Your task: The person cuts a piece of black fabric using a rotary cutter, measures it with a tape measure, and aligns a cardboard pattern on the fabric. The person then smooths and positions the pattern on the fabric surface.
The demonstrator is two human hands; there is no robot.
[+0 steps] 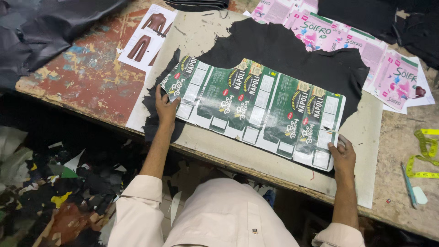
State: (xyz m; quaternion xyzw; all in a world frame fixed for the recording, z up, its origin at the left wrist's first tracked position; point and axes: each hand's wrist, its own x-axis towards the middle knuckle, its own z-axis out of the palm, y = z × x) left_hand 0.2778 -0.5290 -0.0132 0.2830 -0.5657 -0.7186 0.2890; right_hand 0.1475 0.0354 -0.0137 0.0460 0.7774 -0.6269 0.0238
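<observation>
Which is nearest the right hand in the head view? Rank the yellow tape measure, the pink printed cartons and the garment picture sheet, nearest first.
From the right hand:
1. Yellow tape measure, to its right at the table edge.
2. Pink printed cartons, up at the far right.
3. Garment picture sheet, far left across the table.

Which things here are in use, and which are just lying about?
In use: left hand and right hand pressing the green printed cardboard pattern onto black leather.
Lying about: pink printed cardboard sheets, yellow tape measure, garment sketch sheet.
</observation>
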